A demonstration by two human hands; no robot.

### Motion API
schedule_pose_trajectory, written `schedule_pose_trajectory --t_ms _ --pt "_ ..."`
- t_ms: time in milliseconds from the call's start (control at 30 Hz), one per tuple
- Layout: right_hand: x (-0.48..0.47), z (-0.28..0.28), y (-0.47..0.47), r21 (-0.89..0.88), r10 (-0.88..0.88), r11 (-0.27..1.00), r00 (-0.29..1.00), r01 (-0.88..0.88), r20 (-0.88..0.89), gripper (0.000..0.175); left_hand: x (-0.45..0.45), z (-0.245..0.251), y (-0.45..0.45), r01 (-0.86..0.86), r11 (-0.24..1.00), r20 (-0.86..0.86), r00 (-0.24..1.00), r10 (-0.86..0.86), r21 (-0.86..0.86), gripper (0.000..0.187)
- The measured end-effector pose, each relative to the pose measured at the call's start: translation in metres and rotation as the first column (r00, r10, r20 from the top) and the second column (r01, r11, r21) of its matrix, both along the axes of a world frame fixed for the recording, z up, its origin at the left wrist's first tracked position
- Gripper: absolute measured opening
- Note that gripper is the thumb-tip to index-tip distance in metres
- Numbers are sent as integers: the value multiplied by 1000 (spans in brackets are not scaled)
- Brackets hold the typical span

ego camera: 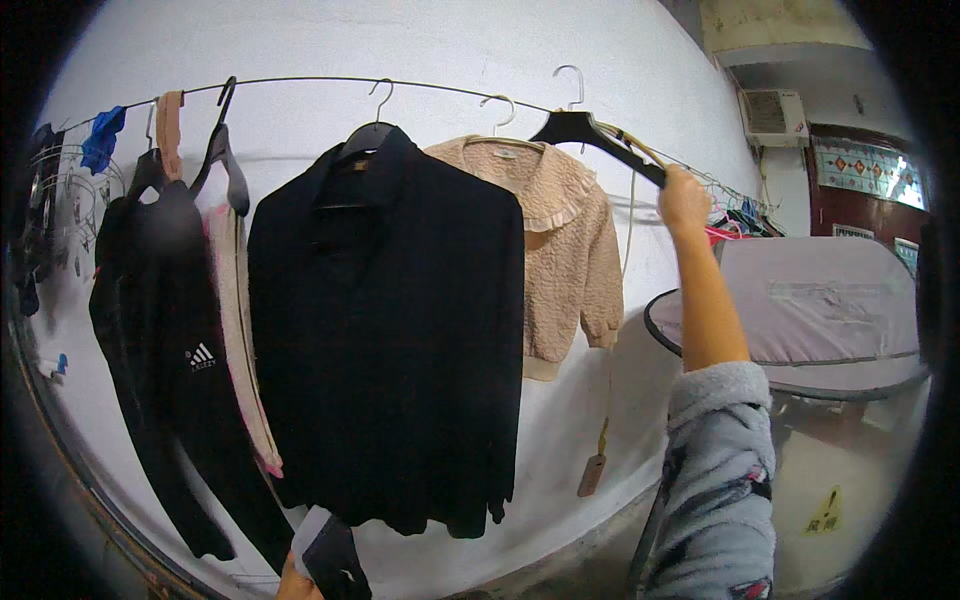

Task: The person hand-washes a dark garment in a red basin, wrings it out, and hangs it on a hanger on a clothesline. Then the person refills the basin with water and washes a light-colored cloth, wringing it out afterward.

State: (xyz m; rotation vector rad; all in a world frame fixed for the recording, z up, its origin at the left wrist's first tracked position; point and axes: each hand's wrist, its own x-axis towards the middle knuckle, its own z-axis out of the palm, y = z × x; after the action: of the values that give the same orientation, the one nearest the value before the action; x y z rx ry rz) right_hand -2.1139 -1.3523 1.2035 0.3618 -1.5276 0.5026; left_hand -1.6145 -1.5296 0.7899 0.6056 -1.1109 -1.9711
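My right hand is raised at the upper right and grips one end of a black clothes hanger with a metal hook, close to the wire line. My left hand, partly cut off at the bottom edge, holds a gray and black fabric item below a hanging shirt. That long-sleeved black shirt hangs from the line in the middle. Behind its right side hangs a beige textured top with a ruffled collar. Black trousers bearing a white logo hang at the left.
A wire clothesline runs along the white wall. A blue cloth and wire racks hang far left. A tag dangles on a cord under the beige top. At right stands a gray fabric cover, with more hangers behind it.
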Motion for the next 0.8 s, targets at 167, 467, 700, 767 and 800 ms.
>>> schedule_pose_trajectory --t_ms 167,467,700,767,800 --pt "36 0 69 -85 -184 980 983 182 -19 14 12 -10 -9 43 998 -45 998 -45 -47 63" --pt "121 -28 227 -68 -466 882 885 466 15 24 7 10 -26 419 899 -89 898 -431 -128 78" --pt "220 -103 327 77 -310 950 941 302 137 38 -10 21 -43 394 642 96 890 -447 -658 65" --pt "271 -132 341 74 -209 978 947 196 246 38 -20 35 -27 483 691 101 850 -516 -538 62" --pt "284 -167 313 111 -170 984 939 143 300 37 -18 26 -39 480 744 10 843 -538 -465 61"
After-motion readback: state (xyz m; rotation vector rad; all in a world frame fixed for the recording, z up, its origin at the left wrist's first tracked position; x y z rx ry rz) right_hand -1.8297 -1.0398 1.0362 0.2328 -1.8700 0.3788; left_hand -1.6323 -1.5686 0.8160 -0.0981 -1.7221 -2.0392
